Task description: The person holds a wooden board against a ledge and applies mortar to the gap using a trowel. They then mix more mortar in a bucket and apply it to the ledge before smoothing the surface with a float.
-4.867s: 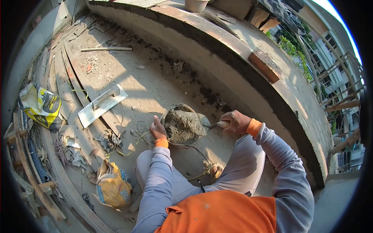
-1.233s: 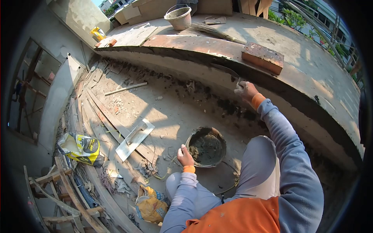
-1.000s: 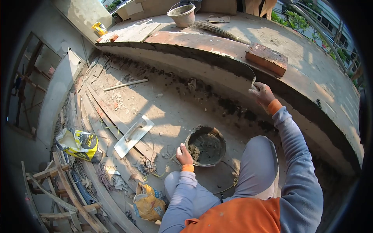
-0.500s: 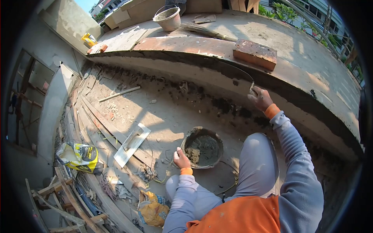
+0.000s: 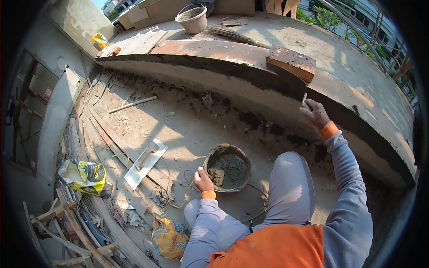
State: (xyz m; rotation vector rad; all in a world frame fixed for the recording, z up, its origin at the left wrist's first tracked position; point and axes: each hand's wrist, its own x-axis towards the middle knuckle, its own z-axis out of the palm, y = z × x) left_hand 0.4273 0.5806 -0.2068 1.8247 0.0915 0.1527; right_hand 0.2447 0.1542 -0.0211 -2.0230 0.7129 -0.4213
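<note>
My right hand (image 5: 316,114) is wrapped around the handle of a trowel (image 5: 305,97). Its dark blade lies against the mortar-coated edge of the curved ledge (image 5: 201,48), below a red brick (image 5: 291,62), and is hard to tell from the wet mortar. My left hand (image 5: 203,179) is closed on the near left rim of a round bucket (image 5: 246,177), which stands on the ground between my knees. Grey wet mortar (image 5: 228,169) fills part of the bucket. To the left of the bucket, a flat plastering float (image 5: 145,163) rests across wooden planks.
Planks (image 5: 105,134) and a yellow-black bag (image 5: 89,176) lie at left, with a crumpled yellow bag (image 5: 169,239) near my left knee. Broken timber (image 5: 67,223) is piled at lower left. Up on the ledge stand another bucket (image 5: 192,22) and a broom (image 5: 234,35).
My right hand has moved right and slightly down along the ledge edge with the trowel, its blade now below the brick. My left hand stays at the bucket; the view has shifted slightly.
</note>
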